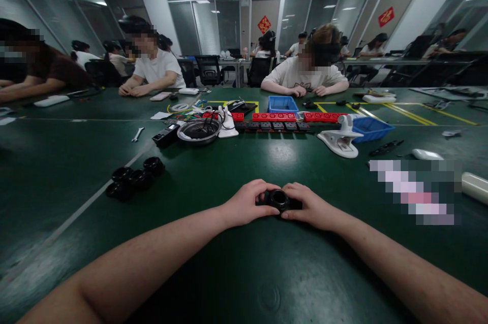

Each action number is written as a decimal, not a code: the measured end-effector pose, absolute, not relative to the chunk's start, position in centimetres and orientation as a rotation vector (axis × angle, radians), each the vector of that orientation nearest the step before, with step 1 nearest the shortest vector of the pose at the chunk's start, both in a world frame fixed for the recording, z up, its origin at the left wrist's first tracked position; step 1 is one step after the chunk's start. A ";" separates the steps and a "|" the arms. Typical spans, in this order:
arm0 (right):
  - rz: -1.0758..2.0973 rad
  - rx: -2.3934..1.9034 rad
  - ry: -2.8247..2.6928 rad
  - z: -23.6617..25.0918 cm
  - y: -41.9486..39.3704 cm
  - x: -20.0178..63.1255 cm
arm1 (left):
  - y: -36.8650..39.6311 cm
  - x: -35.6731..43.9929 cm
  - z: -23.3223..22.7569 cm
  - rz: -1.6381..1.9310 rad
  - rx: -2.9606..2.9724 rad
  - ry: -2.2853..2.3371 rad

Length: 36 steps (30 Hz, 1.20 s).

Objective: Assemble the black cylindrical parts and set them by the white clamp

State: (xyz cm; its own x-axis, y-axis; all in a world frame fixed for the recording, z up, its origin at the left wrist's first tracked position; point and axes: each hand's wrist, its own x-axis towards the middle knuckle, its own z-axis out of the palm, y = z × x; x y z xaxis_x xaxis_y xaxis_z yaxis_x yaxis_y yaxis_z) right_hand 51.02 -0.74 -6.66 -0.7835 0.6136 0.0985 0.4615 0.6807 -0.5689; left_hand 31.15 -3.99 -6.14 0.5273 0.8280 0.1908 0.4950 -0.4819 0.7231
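Two hands, the left hand (247, 204) and the right hand (310, 207), are closed from both sides around a small black ring-shaped part (279, 198) on the near green table (236, 273), so it is steadied, while similar black parts (134, 177) are piled far left.

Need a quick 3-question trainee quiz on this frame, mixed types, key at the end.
1. True or false: both hands grip the black ring part on the green table.
2. The pile of black parts lies on which side of the hands? A) left B) right C) behind the steel bowl
3. Fill in: the bin in front of the person opposite is ____.

Key: 1 true: left hand and right hand both hold it. 2 A. 3 blue.
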 end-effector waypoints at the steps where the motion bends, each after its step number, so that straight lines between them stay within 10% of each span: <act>1: 0.769 -0.870 -2.611 -6.7 -0.7 51.0 | -4.0 31.2 -6.2 0.717 2.160 1.069; 17: 0.182 -1.271 -2.523 -7.3 -3.0 49.0 | -5.4 32.6 -6.0 0.826 2.143 1.391; 36: 1.036 -0.766 -2.583 -6.0 -0.7 51.0 | -4.1 31.3 -6.2 0.698 2.122 1.056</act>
